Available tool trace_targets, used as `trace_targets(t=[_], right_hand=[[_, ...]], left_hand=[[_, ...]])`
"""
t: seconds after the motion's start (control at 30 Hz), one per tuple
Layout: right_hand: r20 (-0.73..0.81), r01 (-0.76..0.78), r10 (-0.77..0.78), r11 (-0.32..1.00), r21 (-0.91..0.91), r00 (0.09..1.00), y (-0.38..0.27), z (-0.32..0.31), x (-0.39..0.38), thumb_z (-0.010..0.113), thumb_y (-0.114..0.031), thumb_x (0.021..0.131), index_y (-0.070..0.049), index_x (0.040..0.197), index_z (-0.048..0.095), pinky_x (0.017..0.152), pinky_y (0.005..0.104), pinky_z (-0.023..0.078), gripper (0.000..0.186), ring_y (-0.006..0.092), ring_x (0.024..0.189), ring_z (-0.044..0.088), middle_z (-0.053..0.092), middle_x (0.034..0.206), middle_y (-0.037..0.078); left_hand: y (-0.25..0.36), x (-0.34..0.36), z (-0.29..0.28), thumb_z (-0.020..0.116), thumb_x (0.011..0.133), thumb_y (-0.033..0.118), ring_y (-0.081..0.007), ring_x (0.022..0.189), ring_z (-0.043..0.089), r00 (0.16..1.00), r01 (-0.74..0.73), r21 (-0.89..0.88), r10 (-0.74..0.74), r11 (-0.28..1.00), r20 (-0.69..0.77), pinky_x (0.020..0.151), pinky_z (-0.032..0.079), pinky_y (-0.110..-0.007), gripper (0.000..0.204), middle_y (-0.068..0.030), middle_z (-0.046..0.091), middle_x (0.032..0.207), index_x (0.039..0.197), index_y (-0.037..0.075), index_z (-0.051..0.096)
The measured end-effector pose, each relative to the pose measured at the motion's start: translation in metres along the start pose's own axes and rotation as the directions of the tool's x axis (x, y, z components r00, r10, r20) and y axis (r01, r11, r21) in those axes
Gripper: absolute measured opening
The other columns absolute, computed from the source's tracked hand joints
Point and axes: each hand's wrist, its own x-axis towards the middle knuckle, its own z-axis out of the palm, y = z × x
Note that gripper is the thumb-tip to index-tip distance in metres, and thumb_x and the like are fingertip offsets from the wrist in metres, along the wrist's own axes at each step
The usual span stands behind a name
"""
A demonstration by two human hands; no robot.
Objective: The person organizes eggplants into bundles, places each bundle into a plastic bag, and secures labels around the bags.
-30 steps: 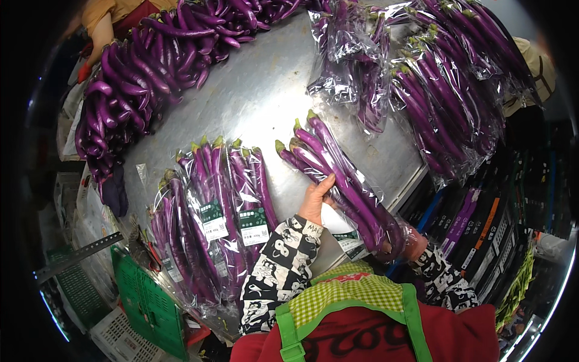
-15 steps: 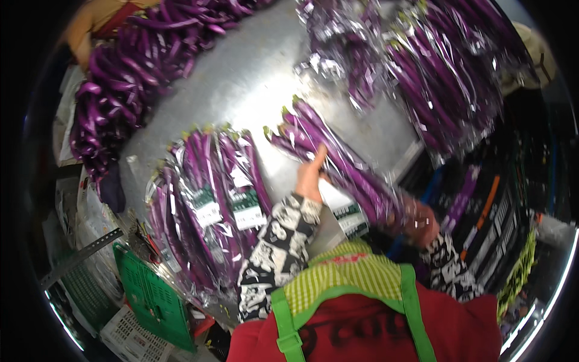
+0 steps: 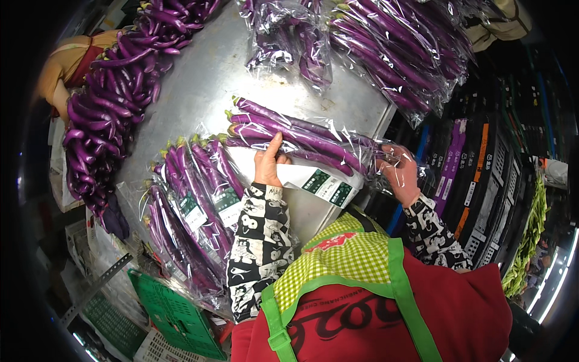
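Observation:
A clear plastic bag of long purple eggplants (image 3: 319,140) lies slantwise in front of me, stems toward the left. My left hand (image 3: 268,164) is closed on its near side by the stem end, one finger over the eggplants. My right hand (image 3: 400,175) grips the gathered clear plastic at the other end. A white and green label (image 3: 327,187) shows along the bag's near side, between my hands. Left of my left hand, several bagged eggplants (image 3: 193,199) with similar labels lie side by side on the metal table (image 3: 199,90).
Loose eggplants (image 3: 114,108) are heaped along the far left edge, with a person's arm (image 3: 57,90) behind. More bagged eggplants (image 3: 398,48) lie at the far right. Stacked black crates (image 3: 476,181) stand right of the table. A green crate (image 3: 175,314) sits at lower left.
My view has shifted. The bag in my hands has turned flatter, its stem end now further left. My left hand still holds it; my right hand stays on its plastic end.

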Motion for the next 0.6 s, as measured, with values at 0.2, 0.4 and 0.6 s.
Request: trace_targets(t=[0.2, 0.4, 0.6], right_hand=[[0.346, -0.089, 0.027, 0.982, 0.166, 0.938, -0.024, -0.008, -0.005, 0.064, -0.016, 0.087, 0.005, 0.107, 0.06, 0.077, 0.024, 0.048, 0.029, 0.0101, 0.084, 0.06, 0.065, 0.093, 0.007], [0.63, -0.254, 0.193, 0.967, 0.007, 0.753, -0.049, -0.02, 0.003, 0.049, -0.033, 0.096, -0.004, 0.12, 0.056, 0.054, 0.0264, 0.048, 0.038, 0.0138, 0.066, 0.062, 0.063, 0.09, 0.01], [0.656, -0.379, 0.218, 0.919, 0.112, 0.723, -0.026, 0.003, -0.01, 0.057, -0.028, 0.09, -0.004, 0.126, 0.049, 0.048, 0.0226, 0.043, 0.044, 0.014, 0.059, 0.061, 0.062, 0.08, 0.007]], left_hand=[[-0.003, 0.01, -0.008, 0.067, 0.078, -0.001, -0.008, 0.038, 0.035, 1.0, -0.019, -0.024, 0.019, 1.0, 0.017, 0.037, 0.029, -0.026, 0.016, 0.0006, 0.05, 0.058, 0.071, 0.007, 0.056], [-0.005, 0.014, -0.006, 0.076, 0.072, 0.005, -0.0146, 0.052, 0.055, 0.993, -0.07, 0.044, 0.074, 0.997, -0.087, 0.043, 0.043, -0.028, 0.023, -0.0054, 0.063, 0.076, 0.09, 0.005, 0.061], [-0.008, 0.024, -0.012, 0.077, 0.074, 0.012, -0.0241, 0.066, 0.064, 0.987, -0.144, 0.155, 0.154, 0.977, -0.054, 0.054, 0.054, -0.035, 0.033, -0.0145, 0.065, 0.087, 0.098, -0.002, 0.06]])
